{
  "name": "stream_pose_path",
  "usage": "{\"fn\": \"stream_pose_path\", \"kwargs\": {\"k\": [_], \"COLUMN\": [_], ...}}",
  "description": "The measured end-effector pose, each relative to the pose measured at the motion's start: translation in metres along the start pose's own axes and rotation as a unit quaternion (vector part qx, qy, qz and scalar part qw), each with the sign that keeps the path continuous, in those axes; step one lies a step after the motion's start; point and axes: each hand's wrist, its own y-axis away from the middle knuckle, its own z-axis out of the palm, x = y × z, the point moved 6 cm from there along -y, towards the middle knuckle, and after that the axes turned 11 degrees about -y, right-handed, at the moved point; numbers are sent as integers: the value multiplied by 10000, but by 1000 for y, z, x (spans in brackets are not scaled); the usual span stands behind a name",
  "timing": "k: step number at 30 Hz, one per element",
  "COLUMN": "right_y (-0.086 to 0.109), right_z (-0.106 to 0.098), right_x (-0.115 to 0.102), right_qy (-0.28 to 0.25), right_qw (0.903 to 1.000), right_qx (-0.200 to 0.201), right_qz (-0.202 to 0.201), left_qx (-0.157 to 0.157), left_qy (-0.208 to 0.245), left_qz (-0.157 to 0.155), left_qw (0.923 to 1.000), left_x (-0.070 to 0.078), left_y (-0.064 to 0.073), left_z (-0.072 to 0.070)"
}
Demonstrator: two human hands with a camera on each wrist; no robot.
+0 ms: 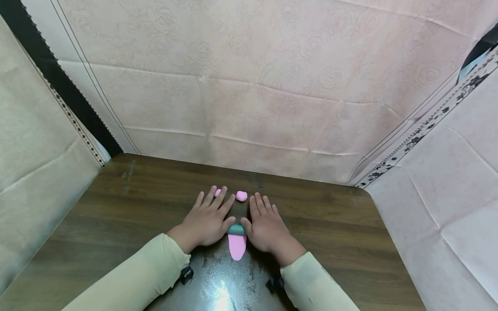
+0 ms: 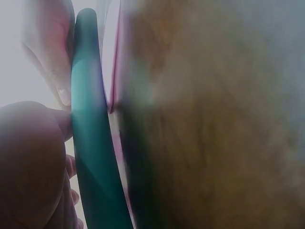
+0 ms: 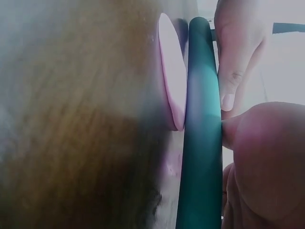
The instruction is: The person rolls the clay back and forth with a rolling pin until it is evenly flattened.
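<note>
A green rolling pin lies crosswise on a flattened, tongue-shaped strip of pink dough. My left hand rests over the pin's left part and my right hand over its right part, both with fingers stretched forward. The thumbs come close together above the middle of the pin. The wrist views show the pin as a long smooth cylinder under both hands, with the thin pink strip against it. My palms hide the pin's ends in the head view.
Beyond the hands sit two small pink lumps; the right one is fully visible, the left one partly behind my left fingers. The brown wooden table ends at a pale patterned cloth, with more cloth at both sides.
</note>
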Motion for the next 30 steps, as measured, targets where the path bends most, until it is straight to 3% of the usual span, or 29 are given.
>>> {"fn": "stream_pose_path", "kwargs": {"k": [16,30], "right_y": [-15,-18], "right_z": [-4,-2], "right_x": [5,5], "right_qy": [-53,-90], "right_qw": [9999,9999], "right_qx": [-40,-93], "right_qz": [117,109], "left_qx": [-111,-253], "left_qy": [186,153], "left_qz": [-277,-296], "left_qw": [9994,9991], "left_x": [-10,-12], "left_y": [-19,-20], "left_z": [7,7]}}
